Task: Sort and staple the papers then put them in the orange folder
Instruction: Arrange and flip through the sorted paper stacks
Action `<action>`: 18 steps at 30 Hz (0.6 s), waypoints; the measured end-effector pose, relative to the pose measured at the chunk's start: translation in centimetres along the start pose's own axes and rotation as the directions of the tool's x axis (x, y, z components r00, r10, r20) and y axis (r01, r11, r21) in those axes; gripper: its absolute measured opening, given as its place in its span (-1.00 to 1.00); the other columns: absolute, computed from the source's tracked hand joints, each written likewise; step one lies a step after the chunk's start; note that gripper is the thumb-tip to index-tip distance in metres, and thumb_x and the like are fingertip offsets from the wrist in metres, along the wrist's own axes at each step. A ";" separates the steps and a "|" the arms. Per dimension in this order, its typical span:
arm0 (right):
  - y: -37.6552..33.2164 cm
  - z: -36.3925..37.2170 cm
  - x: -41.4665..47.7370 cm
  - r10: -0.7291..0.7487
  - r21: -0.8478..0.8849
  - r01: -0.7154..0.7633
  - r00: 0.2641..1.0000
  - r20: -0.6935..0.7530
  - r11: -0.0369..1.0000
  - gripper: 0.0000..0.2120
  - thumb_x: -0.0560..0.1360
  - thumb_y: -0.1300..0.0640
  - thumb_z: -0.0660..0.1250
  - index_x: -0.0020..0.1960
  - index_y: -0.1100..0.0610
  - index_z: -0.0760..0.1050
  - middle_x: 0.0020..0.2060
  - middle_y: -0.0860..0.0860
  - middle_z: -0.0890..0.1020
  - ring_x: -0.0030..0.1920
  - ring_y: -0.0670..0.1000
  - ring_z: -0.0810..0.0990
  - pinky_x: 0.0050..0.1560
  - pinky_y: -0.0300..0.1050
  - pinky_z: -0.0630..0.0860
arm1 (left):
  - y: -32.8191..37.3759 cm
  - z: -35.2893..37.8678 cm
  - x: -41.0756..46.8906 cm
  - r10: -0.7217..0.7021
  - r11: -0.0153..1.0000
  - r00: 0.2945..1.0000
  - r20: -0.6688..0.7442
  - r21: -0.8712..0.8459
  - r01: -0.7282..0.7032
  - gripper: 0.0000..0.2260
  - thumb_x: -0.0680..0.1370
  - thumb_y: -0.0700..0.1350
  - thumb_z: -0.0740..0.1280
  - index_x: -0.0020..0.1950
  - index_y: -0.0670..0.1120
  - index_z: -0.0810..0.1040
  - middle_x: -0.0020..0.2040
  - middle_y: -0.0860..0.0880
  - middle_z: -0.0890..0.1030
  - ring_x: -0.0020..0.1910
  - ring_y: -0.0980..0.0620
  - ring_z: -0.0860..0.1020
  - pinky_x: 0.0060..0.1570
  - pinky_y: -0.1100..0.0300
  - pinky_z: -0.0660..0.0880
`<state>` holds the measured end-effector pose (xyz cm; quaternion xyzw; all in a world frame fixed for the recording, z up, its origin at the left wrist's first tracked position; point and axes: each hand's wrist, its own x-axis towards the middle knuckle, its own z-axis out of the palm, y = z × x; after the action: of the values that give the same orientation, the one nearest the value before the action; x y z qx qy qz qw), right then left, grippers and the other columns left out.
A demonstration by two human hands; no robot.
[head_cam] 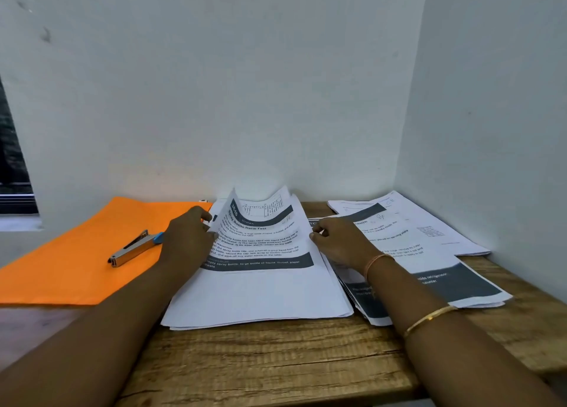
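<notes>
A stack of printed papers point(260, 290) lies in the middle of the wooden table, its top sheets curling up at the far end. My left hand point(187, 238) pinches the left edge of those lifted sheets. At the stack's right edge, my right hand point(340, 241) holds the sheets with curled fingers. An orange folder point(76, 268) lies flat to the left. On it rests a metal stapler point(135, 248) with a blue end. A second spread of papers point(429, 253) lies to the right, partly under my right wrist.
The wooden table point(276, 360) sits in a corner of white walls, one behind and one on the right. More sheets point(408, 210) lie at the back right against the wall. A dark window point(12, 161) is at the far left.
</notes>
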<state>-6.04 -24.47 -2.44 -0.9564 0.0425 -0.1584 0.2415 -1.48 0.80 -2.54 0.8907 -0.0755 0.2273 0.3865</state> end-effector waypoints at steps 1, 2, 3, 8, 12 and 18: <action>0.1 0.0 0.1 0.005 0.006 -0.005 1.000 0.000 1.000 -0.90 0.54 0.04 0.22 -0.16 -0.02 0.43 -0.31 -0.12 0.48 -0.13 0.02 0.48 0.01 -0.05 0.40 | 0.1 0.0 0.0 0.000 1.000 1.000 -0.012 -0.004 0.000 -0.73 0.49 -0.24 0.38 0.18 -0.19 0.50 0.08 -0.20 0.60 -0.03 -0.11 0.55 -0.35 0.24 0.33; 0.2 0.0 0.1 0.010 0.009 -0.010 1.000 -0.002 1.000 -0.90 0.54 0.04 0.22 -0.16 -0.02 0.43 -0.31 -0.13 0.47 -0.12 0.02 0.48 0.02 -0.04 0.41 | 0.2 0.0 0.0 0.000 1.000 1.000 -0.024 -0.012 -0.001 -0.75 0.51 -0.23 0.37 0.18 -0.19 0.50 0.08 -0.20 0.60 -0.01 -0.12 0.55 -0.37 0.26 0.31; 0.2 0.0 0.2 0.014 0.005 -0.014 1.000 -0.003 1.000 -0.90 0.53 0.04 0.22 -0.16 -0.03 0.43 -0.31 -0.14 0.47 -0.12 0.02 0.49 0.04 -0.03 0.41 | 0.2 0.0 0.1 0.004 1.000 0.999 -0.034 -0.016 -0.005 -0.77 0.52 -0.22 0.36 0.17 -0.20 0.51 0.08 -0.20 0.60 -0.02 -0.12 0.55 -0.37 0.26 0.30; -0.1 -0.3 -0.1 0.019 0.014 -0.019 1.000 0.005 1.000 -0.93 0.54 0.06 0.22 -0.10 0.00 0.45 -0.22 -0.08 0.51 -0.08 0.02 0.50 0.06 -0.06 0.43 | -0.2 0.0 0.4 0.027 0.999 0.995 -0.100 -0.025 -0.029 -0.92 0.54 -0.18 0.32 -0.03 -0.18 0.55 -0.04 -0.14 0.62 -0.17 0.00 0.46 -0.30 0.21 0.27; -0.2 -0.7 -0.2 0.038 0.041 -0.038 0.999 -0.004 0.998 -0.93 0.55 0.07 0.22 -0.10 0.00 0.45 -0.19 -0.05 0.54 -0.08 0.01 0.52 -0.02 -0.12 0.42 | -0.2 -0.2 0.6 0.082 0.996 0.982 -0.172 -0.006 -0.084 -0.88 0.57 -0.16 0.28 -0.02 -0.20 0.54 -0.04 -0.16 0.60 -0.15 -0.04 0.44 -0.21 0.14 0.29; -0.2 -1.0 -0.2 0.065 0.156 -0.055 0.996 -0.062 0.986 -0.83 0.54 0.08 0.21 0.09 0.06 0.50 -0.07 0.01 0.60 -0.03 0.04 0.55 -0.07 -0.17 0.39 | 0.4 -0.7 0.5 0.125 0.977 0.948 -0.292 -0.128 -0.168 -0.84 0.60 -0.11 0.25 0.07 -0.18 0.51 -0.02 -0.09 0.61 -0.13 -0.02 0.50 -0.18 0.15 0.35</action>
<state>-6.55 -24.72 -1.62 -0.9274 0.0671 -0.1858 0.3177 -1.44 1.01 -1.61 0.8091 -0.1026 0.3739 0.4417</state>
